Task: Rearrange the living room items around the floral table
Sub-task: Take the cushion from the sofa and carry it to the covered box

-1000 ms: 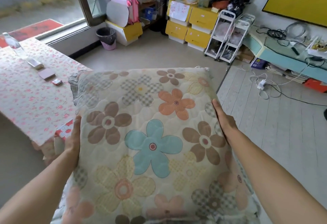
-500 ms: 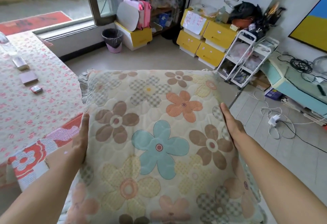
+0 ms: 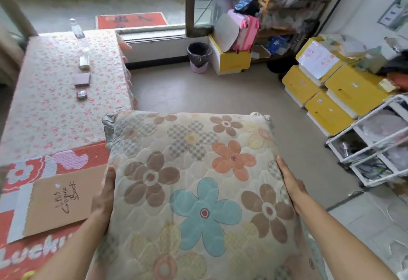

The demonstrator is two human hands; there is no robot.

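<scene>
Right beside floral surface (image 3: 55, 107), you carry big flower cushion (image 3: 198, 191) mid-air: left hand (image 3: 103, 198) and right hand (image 3: 291, 187) flat, squeezing opposite edges, probably since it's too wide for single-hand grip. Notebook (image 3: 59, 202) nearby.

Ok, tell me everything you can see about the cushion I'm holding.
The cushion is square, soft and quilted, in cream fabric with big flowers in brown, orange, blue and checked grey, and a ruffled trim at its far corners. It is held up flat, facing the camera, with the left hand and right hand pressed against its sides. Its left edge overlaps the table in view.
</scene>
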